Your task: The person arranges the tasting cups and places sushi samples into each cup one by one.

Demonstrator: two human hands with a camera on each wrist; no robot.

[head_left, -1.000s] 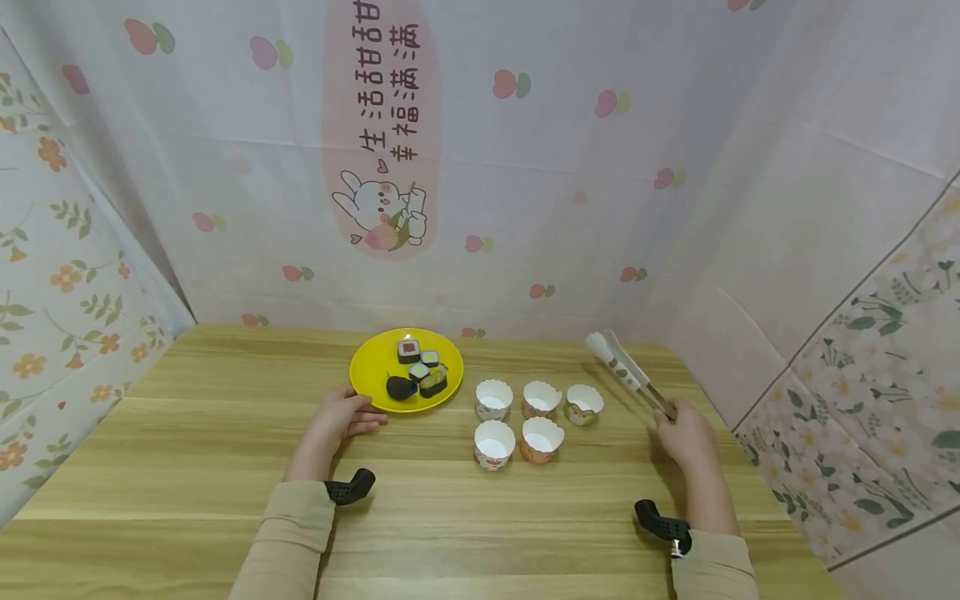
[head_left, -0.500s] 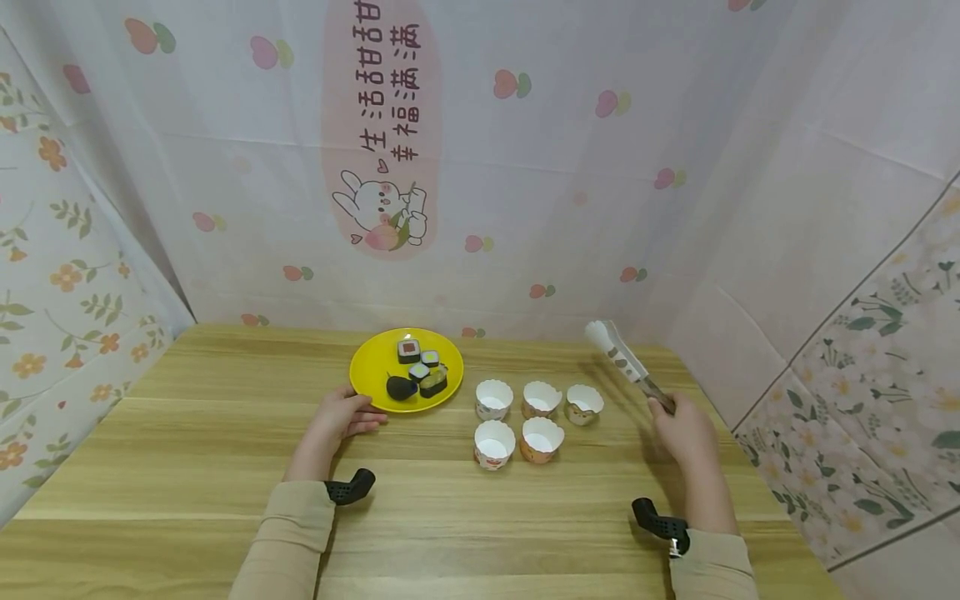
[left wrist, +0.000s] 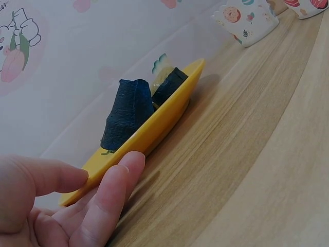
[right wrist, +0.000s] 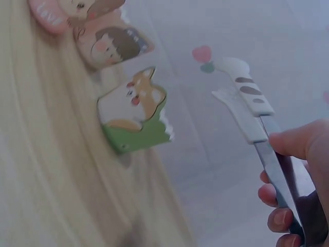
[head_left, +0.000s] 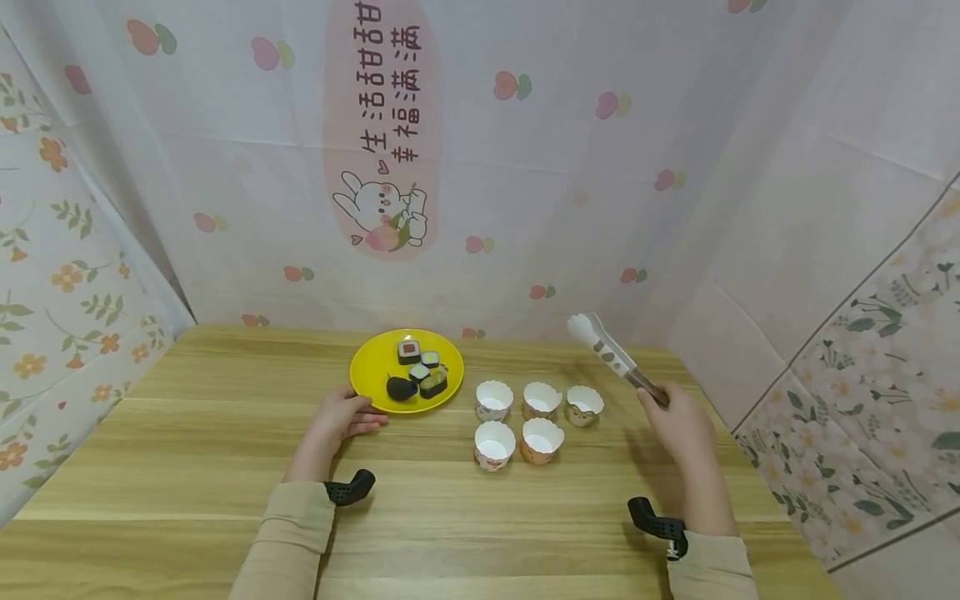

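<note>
My left hand (head_left: 339, 418) holds the near-left rim of a yellow plate (head_left: 367, 360), thumb above and fingers beneath, as the left wrist view shows. On the plate lie several toy-like sushi pieces: a roll with a red centre (head_left: 408, 351), two small rolls, a dark seaweed cone (left wrist: 126, 113) and a seaweed-wrapped piece with a yellowish top (head_left: 433, 382). At the right, my right hand (head_left: 681, 423) grips metal tongs (head_left: 613, 357) with white, brown-spotted paw-shaped tips. The tips (right wrist: 234, 66) stand slightly apart in the air with nothing between them.
Several paper baking cups stand between plate and tongs, in two rows; a green one with a dog print (right wrist: 134, 116) is rightmost. The wooden table (head_left: 420, 533) ends at a printed cloth backdrop (head_left: 525, 208) behind, with patterned cloth on both sides.
The right hand has moved a little left and the tongs with it, their tips now higher and nearer the cups. The left hand and the plate have stayed still.
</note>
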